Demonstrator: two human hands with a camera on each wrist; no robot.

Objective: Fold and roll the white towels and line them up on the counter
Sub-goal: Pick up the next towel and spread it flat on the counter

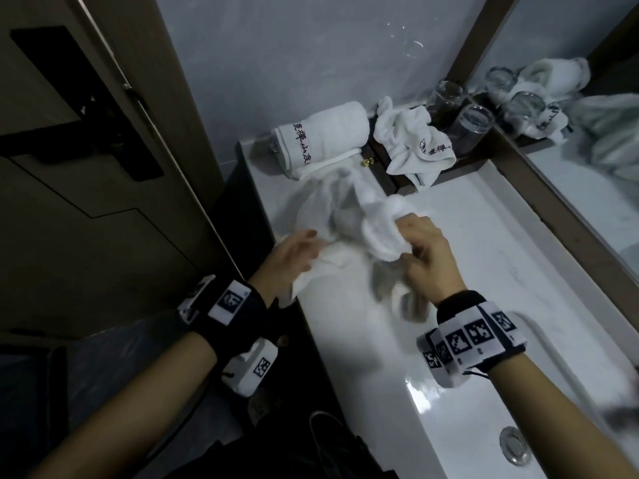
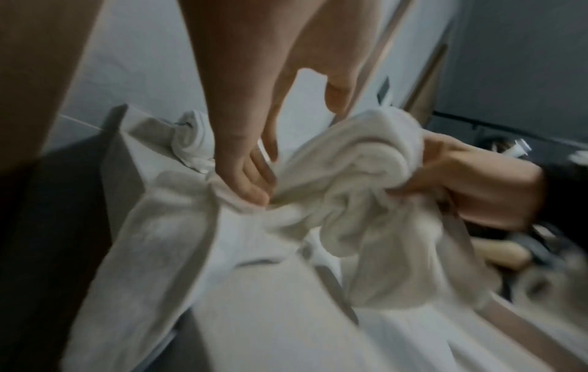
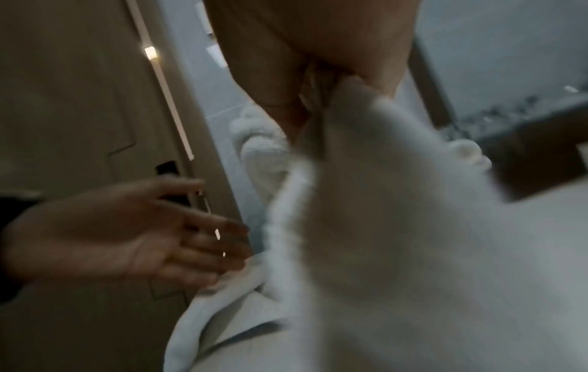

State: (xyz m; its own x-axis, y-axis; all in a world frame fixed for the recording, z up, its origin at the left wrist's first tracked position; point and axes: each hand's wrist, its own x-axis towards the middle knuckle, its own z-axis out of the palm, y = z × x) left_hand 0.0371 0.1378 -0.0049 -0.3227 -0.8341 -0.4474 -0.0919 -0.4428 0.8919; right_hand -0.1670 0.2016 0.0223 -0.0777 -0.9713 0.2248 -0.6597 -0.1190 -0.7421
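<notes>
Loose white towel (image 1: 332,216) crumpled on the counter (image 1: 466,236), in front of a rolled towel (image 1: 325,136). Probably soft, light, floppy; best taken by corners or hem. Bunched end clutched in curled right hand (image 1: 420,250). Left hand (image 1: 294,254) flat, fingers (image 2: 254,181) nearly straight, touching the cloth.

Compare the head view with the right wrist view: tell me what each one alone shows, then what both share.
Head only: the rolled white towel with dark lettering, two clear drinking glasses, the sink drain.
Right wrist only: the left hand's open palm, fingers straight.
Both: the loose white terry towel bunched in the right hand's grip.
</notes>
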